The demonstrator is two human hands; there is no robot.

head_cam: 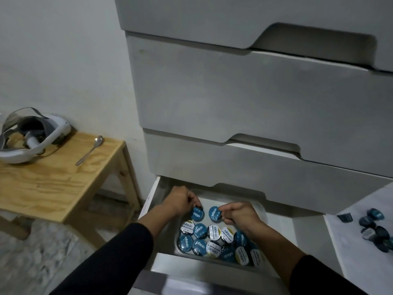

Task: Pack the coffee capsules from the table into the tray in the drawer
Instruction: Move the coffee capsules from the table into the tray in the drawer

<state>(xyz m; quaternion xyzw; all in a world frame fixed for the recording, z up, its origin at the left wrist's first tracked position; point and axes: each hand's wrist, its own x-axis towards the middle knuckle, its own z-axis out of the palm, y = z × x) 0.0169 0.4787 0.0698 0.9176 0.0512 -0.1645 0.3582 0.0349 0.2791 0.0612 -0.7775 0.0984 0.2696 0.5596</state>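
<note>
Head view, looking down into the open bottom drawer [282, 231] of a grey plastic drawer cabinet [244, 103]. Both hands, in black sleeves, reach into the pale rectangular tray [260, 206] lying in the drawer. The left hand [182, 199] pinches a round blue-lidded coffee capsule [197, 213] by its rim at the tray's 11 o'clock corner; the right hand [238, 213] pinches a second blue-lidded capsule [215, 213] just beside it, toward 12 o'clock. The two held capsules lie near each other but apart, over the bare far end of the tray. The near half of the tray, from 4 to 8 o'clock, is filled with a packed cluster of blue- and white-lidded capsules [212, 239], lids facing up. At 3 o'clock from the drawer, a white worktop [361, 209] carries a loose group of dark capsules [374, 228]. At 9 to 10 o'clock, a light wooden side table [53, 179] bears a metal spoon [90, 150] and a white-and-grey headset [32, 139].
</note>
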